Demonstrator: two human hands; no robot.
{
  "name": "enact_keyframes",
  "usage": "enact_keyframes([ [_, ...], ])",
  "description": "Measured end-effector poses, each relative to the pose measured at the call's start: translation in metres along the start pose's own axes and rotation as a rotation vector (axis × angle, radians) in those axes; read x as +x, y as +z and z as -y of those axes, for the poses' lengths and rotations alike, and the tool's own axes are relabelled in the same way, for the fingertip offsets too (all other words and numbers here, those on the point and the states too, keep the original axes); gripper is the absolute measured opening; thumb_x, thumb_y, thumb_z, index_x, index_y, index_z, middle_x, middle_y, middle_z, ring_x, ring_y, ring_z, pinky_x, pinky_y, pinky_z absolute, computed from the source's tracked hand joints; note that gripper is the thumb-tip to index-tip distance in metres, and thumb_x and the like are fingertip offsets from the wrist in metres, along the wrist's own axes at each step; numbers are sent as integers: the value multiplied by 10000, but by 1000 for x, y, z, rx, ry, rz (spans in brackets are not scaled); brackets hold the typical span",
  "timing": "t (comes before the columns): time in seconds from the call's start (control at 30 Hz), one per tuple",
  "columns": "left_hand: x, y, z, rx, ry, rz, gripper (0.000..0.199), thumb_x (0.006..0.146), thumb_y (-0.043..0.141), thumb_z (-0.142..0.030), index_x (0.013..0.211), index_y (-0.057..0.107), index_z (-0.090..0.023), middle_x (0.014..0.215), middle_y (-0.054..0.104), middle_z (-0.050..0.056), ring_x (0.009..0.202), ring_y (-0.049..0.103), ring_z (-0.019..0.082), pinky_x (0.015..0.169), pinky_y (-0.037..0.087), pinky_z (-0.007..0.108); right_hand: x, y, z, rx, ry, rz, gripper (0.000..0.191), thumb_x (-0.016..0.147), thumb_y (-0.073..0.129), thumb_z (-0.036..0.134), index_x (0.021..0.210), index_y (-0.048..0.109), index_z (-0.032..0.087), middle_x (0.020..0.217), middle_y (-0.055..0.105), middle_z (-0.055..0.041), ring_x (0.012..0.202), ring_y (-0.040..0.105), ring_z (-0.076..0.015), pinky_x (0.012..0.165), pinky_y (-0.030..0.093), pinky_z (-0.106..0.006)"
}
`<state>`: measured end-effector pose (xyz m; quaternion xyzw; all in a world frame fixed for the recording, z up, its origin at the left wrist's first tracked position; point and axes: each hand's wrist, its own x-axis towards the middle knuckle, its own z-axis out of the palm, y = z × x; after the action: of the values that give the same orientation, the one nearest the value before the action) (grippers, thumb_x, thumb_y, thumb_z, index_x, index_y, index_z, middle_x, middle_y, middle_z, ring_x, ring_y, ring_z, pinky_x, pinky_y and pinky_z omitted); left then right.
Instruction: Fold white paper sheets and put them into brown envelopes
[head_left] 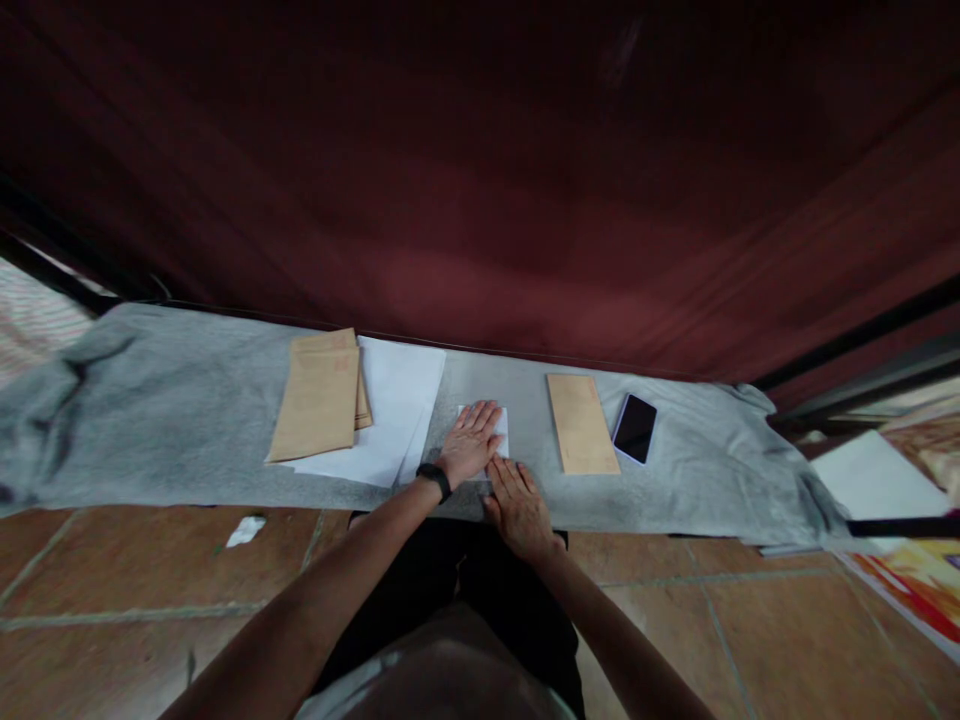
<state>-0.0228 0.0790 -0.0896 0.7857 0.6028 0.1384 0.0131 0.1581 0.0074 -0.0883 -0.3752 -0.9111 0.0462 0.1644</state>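
A small folded sheet of white paper (pixel 501 425) lies on the grey cloth in front of me, mostly covered by my hands. My left hand (pixel 469 443), with a dark band on its wrist, rests flat on the paper with its fingers stretched out. Just below and to the right, my right hand (pixel 519 505) lies flat too, its fingertips at the paper's lower right edge. To the left are larger white sheets (pixel 394 400), partly under a stack of brown envelopes (pixel 319 395). A single brown envelope (pixel 583 425) lies to the right of my hands.
A phone (pixel 635 428) with a dark screen lies right of the single envelope. The grey cloth (pixel 187 410) covers a long narrow surface against a dark red panel (pixel 480 220). A crumpled white scrap (pixel 246 531) is on the tiled floor (pixel 150 560).
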Motion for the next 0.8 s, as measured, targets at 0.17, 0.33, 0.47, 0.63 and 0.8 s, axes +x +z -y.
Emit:
enact_keyframes([
  [0.17, -10, -2, 0, 4, -8, -8, 561, 1030, 310, -365, 1544, 361, -147, 1607, 365, 103, 1516, 270, 233, 1251, 173, 463, 0, 1, 0, -5, -3, -15, 564, 1023, 450, 321, 1550, 352, 145, 1533, 474, -137, 1430, 431, -249, 1191, 343, -476],
  [0.33, -52, -10, -2, -12, 50, 12, 519, 1032, 318, -316, 1511, 420, -144, 1610, 362, 92, 1509, 287, 220, 1252, 207, 437, 1, 4, -2, 56, 59, -21, 471, 1034, 412, 281, 1491, 458, 174, 1503, 522, -103, 1385, 482, -225, 1192, 327, -453],
  [0.47, -80, -20, -3, -14, 98, 11, 510, 1036, 340, -333, 1507, 427, -160, 1595, 388, 100, 1499, 313, 230, 1239, 246, 458, 13, -1, -9, 107, 127, -3, 413, 1013, 416, 201, 1400, 561, 211, 1431, 597, -73, 1277, 565, -211, 1106, 409, -409],
  [0.63, -86, -27, -5, -2, 101, 18, 513, 1025, 372, -328, 1506, 428, -160, 1591, 396, 102, 1493, 326, 237, 1235, 258, 459, 37, -9, -4, -8, 174, 20, 474, 964, 390, 91, 1404, 555, 153, 1442, 574, -129, 1223, 574, -281, 1062, 427, -447],
  [0.8, -86, -25, -5, 2, 105, 17, 505, 1014, 389, -295, 1492, 444, -143, 1587, 402, 106, 1497, 316, 233, 1243, 238, 446, 2, -6, 29, -10, 8, 61, 540, 949, 342, 72, 1446, 525, 176, 1422, 591, -102, 1234, 564, -274, 1038, 452, -383],
])
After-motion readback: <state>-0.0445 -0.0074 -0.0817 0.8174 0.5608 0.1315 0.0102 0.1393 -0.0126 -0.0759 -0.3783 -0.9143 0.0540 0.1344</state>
